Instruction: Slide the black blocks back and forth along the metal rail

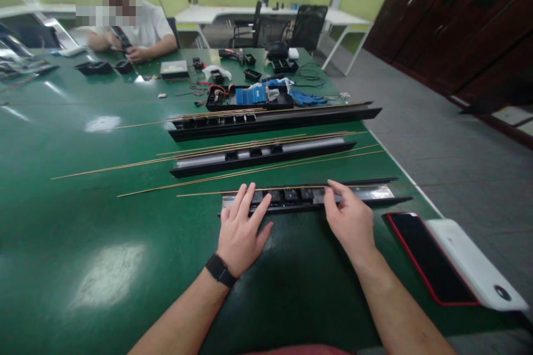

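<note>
The nearest black metal channel (378, 193), silvery inside, lies across the green table with several small black blocks (291, 195) in it. A thin golden rod (195, 194) runs along its top. My left hand (245, 227) rests on the channel's left part with fingers spread. At the right, my right hand (347, 216) has thumb and forefinger closed on the thin golden rod above the channel. Just beyond lie more golden rods (158, 186) and a second channel (195, 168) holding black blocks. A third, longer channel (275, 126) is farther back.
A red-edged phone (431, 258) and a white device (470, 260) lie at the right edge of the green table (108, 244). Behind the channels are a black tray (216, 106), blue gloves (308, 97) and tools. A person (154, 30) sits at the far left.
</note>
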Tool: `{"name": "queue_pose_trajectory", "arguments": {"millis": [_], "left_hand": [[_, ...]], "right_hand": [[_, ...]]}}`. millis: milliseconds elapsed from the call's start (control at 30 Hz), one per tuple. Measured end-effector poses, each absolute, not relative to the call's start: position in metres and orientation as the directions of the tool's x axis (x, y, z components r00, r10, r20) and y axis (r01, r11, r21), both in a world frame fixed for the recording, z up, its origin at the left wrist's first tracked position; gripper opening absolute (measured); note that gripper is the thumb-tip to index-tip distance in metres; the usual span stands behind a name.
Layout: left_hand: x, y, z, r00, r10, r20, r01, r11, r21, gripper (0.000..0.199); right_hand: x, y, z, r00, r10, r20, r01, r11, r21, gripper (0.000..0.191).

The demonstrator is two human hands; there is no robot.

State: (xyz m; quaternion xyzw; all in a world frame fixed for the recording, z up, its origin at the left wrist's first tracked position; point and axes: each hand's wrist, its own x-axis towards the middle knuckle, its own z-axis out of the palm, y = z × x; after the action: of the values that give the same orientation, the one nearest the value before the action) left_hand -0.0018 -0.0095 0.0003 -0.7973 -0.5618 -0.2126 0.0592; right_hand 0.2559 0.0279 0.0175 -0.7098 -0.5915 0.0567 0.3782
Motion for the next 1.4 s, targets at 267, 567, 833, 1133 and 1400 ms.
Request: {"name": "queue_pose_trajectory", "arguments": {"millis": [267,567,833,1133,1400], "left_hand": [[-0.0015,-0.0096,0.0009,0.278,0.872,0.403,0.919,-0.363,0.152,0.059],[-0.0017,-0.0092,0.0004,0.28,0.871,0.404,0.918,-0.366,0.153,0.058],[-0.0012,-0.0095,0.0008,0.278,0.872,0.404,0.919,-0.364,0.153,0.059],[-0.0012,-0.0095,0.001,0.276,0.872,0.403,0.92,-0.361,0.153,0.059],[-0.0014,-0.0095,0.002,0.275,0.875,0.399,0.922,-0.358,0.149,0.059]], "right_hand": [[0.2556,0.0286,0.0219,0.305,0.884,0.354,0.813,-0.048,-0.58,0.048],[0.2578,0.0296,0.0219,0.332,0.874,0.355,0.813,-0.074,-0.578,0.047],[0.2586,0.0296,0.0168,0.297,0.877,0.377,0.811,-0.023,-0.585,0.047],[0.2572,0.0288,0.0193,0.296,0.882,0.367,0.819,-0.037,-0.572,0.045],[0.2607,0.0304,0.018,0.32,0.875,0.362,0.805,-0.049,-0.592,0.046]]}}
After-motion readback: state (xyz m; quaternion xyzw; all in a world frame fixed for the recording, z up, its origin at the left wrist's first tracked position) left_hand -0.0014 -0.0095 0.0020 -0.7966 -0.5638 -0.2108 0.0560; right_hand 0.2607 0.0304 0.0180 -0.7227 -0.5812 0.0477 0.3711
